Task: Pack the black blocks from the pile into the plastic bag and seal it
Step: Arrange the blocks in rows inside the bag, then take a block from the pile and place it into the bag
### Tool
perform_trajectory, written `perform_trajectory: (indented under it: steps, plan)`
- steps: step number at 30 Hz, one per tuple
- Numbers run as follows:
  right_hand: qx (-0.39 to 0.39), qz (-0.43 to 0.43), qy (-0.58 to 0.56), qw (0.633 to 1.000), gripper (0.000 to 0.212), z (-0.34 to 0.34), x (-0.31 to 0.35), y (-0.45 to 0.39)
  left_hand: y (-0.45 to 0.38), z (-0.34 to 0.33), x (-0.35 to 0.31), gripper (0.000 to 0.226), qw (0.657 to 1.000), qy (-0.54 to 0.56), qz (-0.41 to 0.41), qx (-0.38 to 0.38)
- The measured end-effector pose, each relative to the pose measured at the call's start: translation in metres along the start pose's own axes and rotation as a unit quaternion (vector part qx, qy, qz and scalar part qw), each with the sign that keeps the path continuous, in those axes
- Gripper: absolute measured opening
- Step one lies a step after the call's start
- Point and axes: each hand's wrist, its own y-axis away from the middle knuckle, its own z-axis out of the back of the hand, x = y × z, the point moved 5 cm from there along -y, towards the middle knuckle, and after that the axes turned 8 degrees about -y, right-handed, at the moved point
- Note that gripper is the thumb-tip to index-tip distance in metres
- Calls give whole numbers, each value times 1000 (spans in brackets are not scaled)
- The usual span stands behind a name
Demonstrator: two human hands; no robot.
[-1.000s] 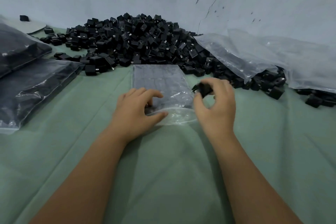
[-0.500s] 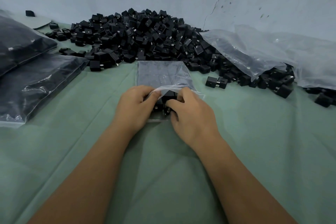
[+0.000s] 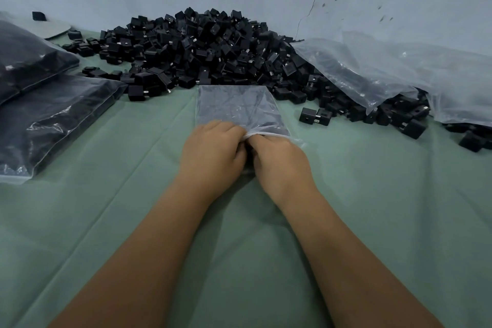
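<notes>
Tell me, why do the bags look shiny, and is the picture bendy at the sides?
In the head view, soft light makes white glints on the filled bags at left and the clear bags at right. The wide lens bends the edges, so the green cloth looks curved. The black blocks and both hands look sharp; shadows are faint.

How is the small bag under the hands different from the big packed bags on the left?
The small bag lies flat in the middle of the green cloth, its near mouth held by the left hand and right hand. The packed bags are larger, bulge with dark contents, and lie untouched at the left edge. Both are clear plastic with black contents showing through.
</notes>
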Motion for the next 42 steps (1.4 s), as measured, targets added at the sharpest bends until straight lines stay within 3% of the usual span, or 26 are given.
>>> perform_trajectory:
  steps: [3,5,7,10,12,15,17,19,22,25,28,31,33,36,38,42]
  plan:
    - [-3,11,33,999,20,5,3,3,1,-2,-2,11,1000,-1,1,-9]
    - [-94,69,50,992,20,21,13,7,1,-3,-1,12,1000,10,13,-15]
    - [-242,102,13,965,22,44,12,8,1,-4,0,12,999,13,23,-19]
    - [-342,-43,-121,931,29,65,-34,-10,1,-5,-3,11,1000,7,21,-22]
    - [-292,-143,-137,936,38,58,-74,-24,0,-6,-4,9,1000,8,14,-21]
    - [-80,-210,-46,973,64,27,-118,-36,1,-8,-3,7,1000,5,13,-15]
    - [6,-238,-6,971,62,12,-134,-38,1,-9,-2,7,1000,2,14,-9]
    - [-15,-227,16,974,50,8,-140,-40,1,-10,-1,7,1000,5,17,-5]
    - [-124,-190,22,974,33,19,-133,-37,0,-10,-1,9,1000,14,14,-2]
    - [-157,-201,-50,966,24,25,-128,-28,0,-7,-2,22,999,27,20,-2]
    - [-249,-234,-179,923,20,36,-123,-12,1,-6,-1,33,999,31,37,5]
    - [-342,-286,-217,868,23,48,-117,11,1,-7,2,39,996,53,73,5]
    - [-365,-261,-222,866,23,55,-101,22,1,-8,4,37,993,71,92,4]
    - [-351,-126,-235,898,21,58,-53,33,1,-8,7,39,989,94,119,2]
    - [-296,-39,-229,926,21,51,-19,36,1,-7,6,38,989,95,117,3]
    - [-198,7,-65,978,24,33,12,32,2,-5,5,35,991,102,91,-6]
